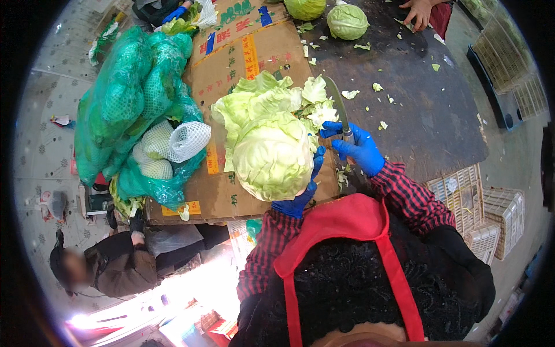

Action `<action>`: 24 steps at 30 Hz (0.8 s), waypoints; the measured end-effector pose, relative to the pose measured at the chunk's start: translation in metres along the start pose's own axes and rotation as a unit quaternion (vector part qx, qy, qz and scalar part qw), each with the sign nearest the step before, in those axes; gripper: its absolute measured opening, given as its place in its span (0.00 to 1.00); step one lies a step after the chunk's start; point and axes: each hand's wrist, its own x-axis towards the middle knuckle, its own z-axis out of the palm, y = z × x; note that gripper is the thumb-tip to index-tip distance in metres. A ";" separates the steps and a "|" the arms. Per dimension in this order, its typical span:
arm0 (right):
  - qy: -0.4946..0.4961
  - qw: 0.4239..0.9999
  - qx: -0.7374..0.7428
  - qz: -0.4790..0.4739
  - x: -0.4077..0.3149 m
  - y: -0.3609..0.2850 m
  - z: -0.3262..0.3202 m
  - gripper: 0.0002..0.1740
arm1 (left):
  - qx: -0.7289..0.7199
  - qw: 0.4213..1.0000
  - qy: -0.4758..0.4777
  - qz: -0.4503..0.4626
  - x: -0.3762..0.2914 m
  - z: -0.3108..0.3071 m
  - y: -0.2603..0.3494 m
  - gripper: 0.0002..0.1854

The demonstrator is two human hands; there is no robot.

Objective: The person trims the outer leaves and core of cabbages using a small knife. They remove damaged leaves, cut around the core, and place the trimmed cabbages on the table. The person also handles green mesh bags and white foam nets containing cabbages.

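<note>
A pale green cabbage head [274,156] rests against my left hand [301,197], which wears a blue glove and supports it from the right and near side. My right hand [357,145], also gloved in blue, grips the handle of a knife [338,97] with a long curved blade that points away from me. Loose cabbage leaves [260,97] lie just beyond the head on flattened cardboard [243,56]. Smaller leaf pieces lie near the blade. Part of my left hand is hidden behind the cabbage.
Green net bags [125,99] of cabbages in white foam sleeves [189,142] fill the left side. Two more cabbages [347,21] sit at the far side of the dark tabletop [416,112], among leaf scraps. Other people stand left and beyond. Plastic crates [459,195] stand at right.
</note>
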 end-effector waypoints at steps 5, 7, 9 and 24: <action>0.010 0.999 0.023 0.027 -0.003 0.009 -0.001 0.24 | 0.173 0.982 -0.053 -0.060 0.005 -0.011 0.001 0.27; 0.007 0.999 0.032 0.001 -0.005 0.010 -0.001 0.24 | -0.006 0.989 -0.024 -0.147 0.005 -0.012 0.001 0.31; 0.005 0.999 0.029 0.025 -0.007 0.010 0.000 0.24 | -0.466 0.851 0.073 -0.232 0.004 -0.012 0.001 0.36; 0.087 0.973 -0.181 -0.114 -0.011 0.003 0.000 0.17 | -0.858 0.387 0.160 -0.298 -0.001 -0.010 0.002 0.40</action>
